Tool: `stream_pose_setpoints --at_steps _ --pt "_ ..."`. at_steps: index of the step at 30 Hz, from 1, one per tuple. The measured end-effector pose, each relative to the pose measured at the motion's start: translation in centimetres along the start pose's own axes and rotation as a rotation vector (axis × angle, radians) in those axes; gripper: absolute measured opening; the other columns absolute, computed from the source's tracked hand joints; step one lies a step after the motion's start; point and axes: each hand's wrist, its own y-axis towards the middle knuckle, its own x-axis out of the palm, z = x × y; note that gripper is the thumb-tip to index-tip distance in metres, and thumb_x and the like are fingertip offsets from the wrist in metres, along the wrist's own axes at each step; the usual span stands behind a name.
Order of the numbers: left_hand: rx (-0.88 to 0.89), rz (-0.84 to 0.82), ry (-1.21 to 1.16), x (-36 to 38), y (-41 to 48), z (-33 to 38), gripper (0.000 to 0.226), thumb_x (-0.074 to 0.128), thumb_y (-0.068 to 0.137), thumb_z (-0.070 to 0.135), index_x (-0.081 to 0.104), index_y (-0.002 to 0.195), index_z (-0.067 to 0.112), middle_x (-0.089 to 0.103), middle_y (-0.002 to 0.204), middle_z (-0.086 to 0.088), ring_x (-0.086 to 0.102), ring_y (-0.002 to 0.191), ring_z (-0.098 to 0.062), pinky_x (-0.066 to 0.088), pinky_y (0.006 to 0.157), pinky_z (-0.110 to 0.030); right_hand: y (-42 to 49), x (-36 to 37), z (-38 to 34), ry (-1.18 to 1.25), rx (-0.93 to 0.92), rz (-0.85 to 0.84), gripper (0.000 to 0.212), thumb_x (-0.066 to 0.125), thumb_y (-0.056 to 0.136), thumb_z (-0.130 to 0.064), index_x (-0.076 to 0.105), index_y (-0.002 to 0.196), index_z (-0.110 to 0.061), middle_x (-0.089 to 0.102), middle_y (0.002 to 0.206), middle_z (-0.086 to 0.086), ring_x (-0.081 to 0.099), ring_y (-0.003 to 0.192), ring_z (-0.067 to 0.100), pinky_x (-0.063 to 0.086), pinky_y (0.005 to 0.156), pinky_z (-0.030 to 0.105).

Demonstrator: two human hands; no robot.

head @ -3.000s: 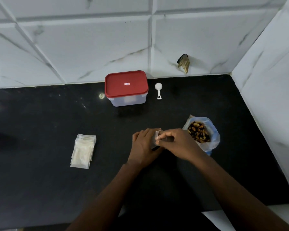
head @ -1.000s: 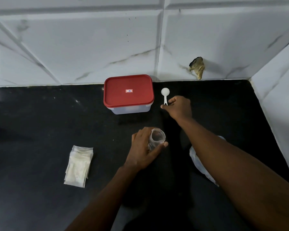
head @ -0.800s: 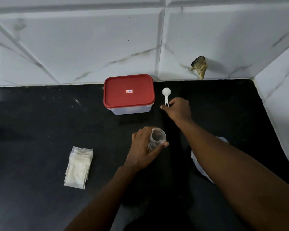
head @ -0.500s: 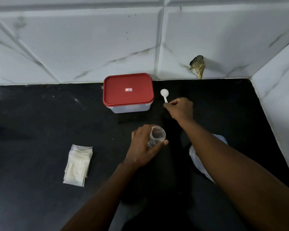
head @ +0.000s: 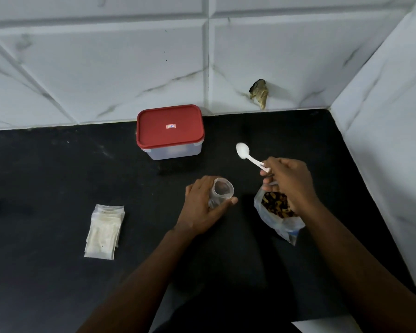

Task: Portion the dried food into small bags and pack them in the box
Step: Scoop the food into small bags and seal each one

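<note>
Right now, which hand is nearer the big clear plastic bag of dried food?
Right. The right hand, holding the white plastic spoon, is over the big clear plastic bag of dried food; the left hand sits to its left, apart.

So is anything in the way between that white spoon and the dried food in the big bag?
Nothing visible. The right hand holds the white spoon just above and behind the big bag, whose mouth gapes open with the dried food exposed. The hand itself overlaps the bag's right edge.
</note>
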Motion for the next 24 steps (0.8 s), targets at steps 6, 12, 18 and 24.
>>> stream_pose_setpoints --at_steps 6,12,18,24 --pt "0.019 -0.057 -0.005 1.7 -0.7 1.9 0.040 0.068 0.091 0.059 0.057 0.122 0.036 0.059 0.120 0.021 0.051 0.115 0.005 0.033 0.106 -0.026 -1.9 -3.5 3.5 -0.018 0.010 0.122 0.015 0.063 0.098 -0.024 0.076 0.098 -0.017 0.071 0.078 0.006 0.068 0.061 0.013 0.060 0.066 0.029" --pt "0.034 -0.137 0.002 4.0 -1.4 3.4 0.044 0.067 0.090 0.062 0.057 0.123 0.035 0.059 0.121 0.019 0.051 0.115 0.003 0.032 0.104 -0.023 -3.8 -6.0 6.0 -0.013 -0.057 0.157 0.017 0.073 0.092 -0.029 0.074 0.100 -0.015 0.072 0.081 0.007 0.071 0.062 0.010 0.061 0.061 0.026" --pt "0.037 -0.155 -0.018 5.7 -1.9 4.5 0.046 0.065 0.086 0.067 0.057 0.118 0.036 0.056 0.118 0.019 0.055 0.111 0.000 0.048 0.102 -0.040 -4.8 -8.0 7.5 -0.036 -0.122 0.183 0.017 0.079 0.086 -0.027 0.076 0.099 -0.016 0.076 0.087 -0.001 0.075 0.072 0.008 0.063 0.066 0.031" --pt "0.000 -0.174 -0.065 6.8 -2.4 4.8 0.075 0.064 0.083 0.073 0.050 0.142 0.029 0.036 0.147 0.018 0.050 0.128 -0.005 0.052 0.106 -0.043 -4.2 -9.4 8.9 -0.301 -0.317 0.216 0.020 0.076 0.089 -0.029 0.078 0.102 -0.015 0.074 0.089 -0.008 0.073 0.075 0.005 0.064 0.067 0.031"
